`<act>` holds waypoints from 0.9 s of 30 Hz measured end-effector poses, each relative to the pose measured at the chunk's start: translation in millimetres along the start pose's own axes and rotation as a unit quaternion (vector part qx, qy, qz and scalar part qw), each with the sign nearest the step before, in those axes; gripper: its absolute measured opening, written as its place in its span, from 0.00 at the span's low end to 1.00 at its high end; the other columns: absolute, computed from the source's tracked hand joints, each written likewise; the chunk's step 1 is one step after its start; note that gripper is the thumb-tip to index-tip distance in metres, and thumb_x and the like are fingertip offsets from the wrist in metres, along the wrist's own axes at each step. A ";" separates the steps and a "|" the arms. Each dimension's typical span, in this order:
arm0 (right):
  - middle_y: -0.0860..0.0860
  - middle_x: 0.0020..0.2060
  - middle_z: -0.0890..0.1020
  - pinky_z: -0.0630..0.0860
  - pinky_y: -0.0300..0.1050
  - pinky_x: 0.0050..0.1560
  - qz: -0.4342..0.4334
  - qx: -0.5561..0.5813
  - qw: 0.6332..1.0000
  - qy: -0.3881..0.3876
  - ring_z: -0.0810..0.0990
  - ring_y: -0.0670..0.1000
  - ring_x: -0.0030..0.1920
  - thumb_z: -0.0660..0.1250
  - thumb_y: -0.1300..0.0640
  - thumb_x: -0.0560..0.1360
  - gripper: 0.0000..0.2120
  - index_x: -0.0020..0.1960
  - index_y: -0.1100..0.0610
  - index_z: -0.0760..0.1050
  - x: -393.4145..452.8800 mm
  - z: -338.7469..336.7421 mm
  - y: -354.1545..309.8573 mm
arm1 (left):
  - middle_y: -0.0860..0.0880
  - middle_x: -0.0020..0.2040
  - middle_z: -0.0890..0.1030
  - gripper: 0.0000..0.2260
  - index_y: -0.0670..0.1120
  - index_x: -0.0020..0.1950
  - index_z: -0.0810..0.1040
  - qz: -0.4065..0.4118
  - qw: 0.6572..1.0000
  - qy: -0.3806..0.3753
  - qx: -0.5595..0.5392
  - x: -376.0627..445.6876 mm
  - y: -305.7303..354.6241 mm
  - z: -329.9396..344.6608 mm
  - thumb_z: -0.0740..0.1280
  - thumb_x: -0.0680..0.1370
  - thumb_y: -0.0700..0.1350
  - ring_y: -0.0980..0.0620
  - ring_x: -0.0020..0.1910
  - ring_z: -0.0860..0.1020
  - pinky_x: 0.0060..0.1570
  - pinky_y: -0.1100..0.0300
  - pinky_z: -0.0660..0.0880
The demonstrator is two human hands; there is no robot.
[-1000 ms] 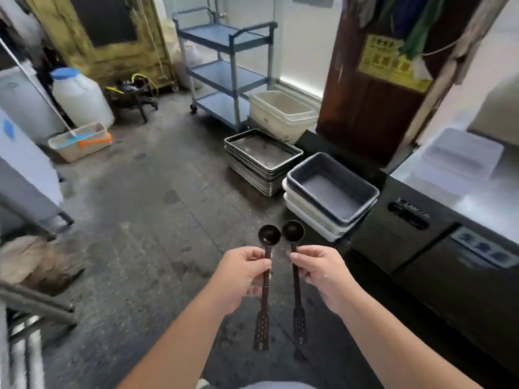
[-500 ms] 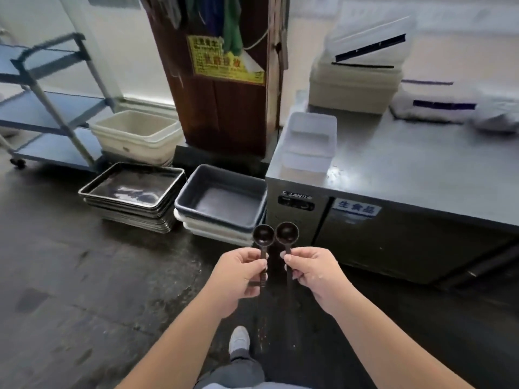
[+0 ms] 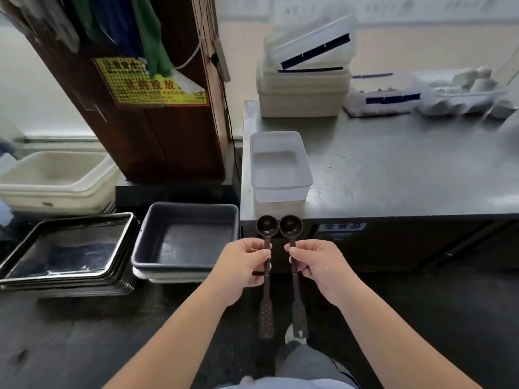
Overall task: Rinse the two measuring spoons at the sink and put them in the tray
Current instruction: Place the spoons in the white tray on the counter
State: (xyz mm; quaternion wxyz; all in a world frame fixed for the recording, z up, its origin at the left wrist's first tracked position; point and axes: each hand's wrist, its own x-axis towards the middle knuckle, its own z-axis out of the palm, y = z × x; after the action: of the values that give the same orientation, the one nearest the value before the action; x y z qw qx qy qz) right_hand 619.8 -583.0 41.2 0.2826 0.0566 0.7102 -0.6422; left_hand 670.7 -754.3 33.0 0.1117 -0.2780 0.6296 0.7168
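Both measuring spoons, the left spoon (image 3: 266, 265) and the right spoon (image 3: 293, 265), are dark brown, with rows of pale dots on their flat handle ends. The tub (image 3: 185, 237) on the floor is slate grey, stacked on a white one. The baking trays (image 3: 67, 251) are silvery with dark, glossy insides. The counter (image 3: 407, 169) is dull steel grey; the container (image 3: 279, 167) on it is frosted white. The cabinet (image 3: 168, 136) is reddish brown and carries a yellow sticker (image 3: 151, 85) (red characters, black print). Green and blue cloths (image 3: 134, 26) hang above.
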 end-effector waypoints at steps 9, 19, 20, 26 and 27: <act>0.51 0.31 0.83 0.70 0.39 0.33 -0.010 0.056 0.998 -0.020 0.77 0.46 0.29 0.70 0.62 0.76 0.09 0.39 0.57 0.86 141.6 -19.5 -57.2 | 0.48 0.41 0.85 0.06 0.48 0.50 0.83 0.023 1.000 0.000 0.011 138.6 74.7 15.3 0.68 0.77 0.40 0.51 0.40 0.84 0.34 0.58 0.78; 0.51 0.34 0.80 0.75 0.35 0.33 0.009 -0.014 1.000 -0.005 0.77 0.48 0.35 0.65 0.65 0.78 0.10 0.45 0.54 0.83 327.8 -51.0 -137.5 | 0.48 0.40 0.84 0.06 0.47 0.50 0.82 0.007 0.998 0.063 -0.009 299.8 160.6 44.0 0.66 0.79 0.40 0.53 0.37 0.83 0.34 0.60 0.78; 0.51 0.34 0.79 0.76 0.37 0.35 0.015 -0.013 1.000 0.002 0.77 0.49 0.36 0.64 0.65 0.78 0.11 0.44 0.54 0.82 344.1 -51.2 -138.8 | 0.46 0.43 0.84 0.06 0.47 0.52 0.82 0.002 0.997 0.073 -0.002 313.9 163.1 46.0 0.65 0.79 0.40 0.51 0.40 0.83 0.37 0.58 0.79; 0.48 0.29 0.81 0.75 0.48 0.40 0.070 -0.054 0.995 0.046 0.77 0.52 0.35 0.60 0.67 0.76 0.19 0.35 0.52 0.83 405.7 -42.8 -117.2 | 0.44 0.49 0.85 0.08 0.46 0.54 0.80 -0.050 0.994 0.101 0.005 375.0 156.2 55.1 0.62 0.80 0.38 0.51 0.42 0.82 0.34 0.61 0.79; 0.48 0.29 0.81 0.75 0.49 0.39 0.073 -0.070 0.993 0.054 0.77 0.52 0.34 0.59 0.66 0.75 0.19 0.35 0.52 0.83 411.1 -39.9 -112.7 | 0.44 0.50 0.85 0.08 0.46 0.54 0.79 -0.063 0.993 0.104 0.007 382.0 152.3 56.2 0.62 0.80 0.38 0.52 0.41 0.82 0.33 0.62 0.77</act>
State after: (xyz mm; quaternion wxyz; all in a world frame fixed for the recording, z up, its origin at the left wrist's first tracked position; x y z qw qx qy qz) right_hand 213.9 -680.5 -54.0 0.2932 0.1232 0.7617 -0.5645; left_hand 265.1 -800.4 -42.0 0.0922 -0.3891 0.6239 0.6714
